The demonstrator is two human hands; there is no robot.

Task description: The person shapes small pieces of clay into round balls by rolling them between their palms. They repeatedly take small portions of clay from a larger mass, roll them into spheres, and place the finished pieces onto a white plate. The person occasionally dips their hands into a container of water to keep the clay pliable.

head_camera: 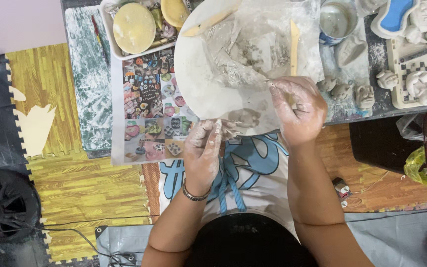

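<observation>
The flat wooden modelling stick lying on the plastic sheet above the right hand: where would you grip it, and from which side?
Grip the wooden stick at its lower end, coming from below beside the right hand. It lies nearly upright in the picture on the crumpled plastic sheet, with that end nearest the hand.

We have only one view, from the camera on the head. It looks almost straight down over our own chest and forearms. The tabletop (352, 111) fills the upper part of the picture and the floor mats (75, 193) fill the lower and left part. The camera is near: our left hand (202, 148) and right hand (300, 111) lie in the middle.
</observation>
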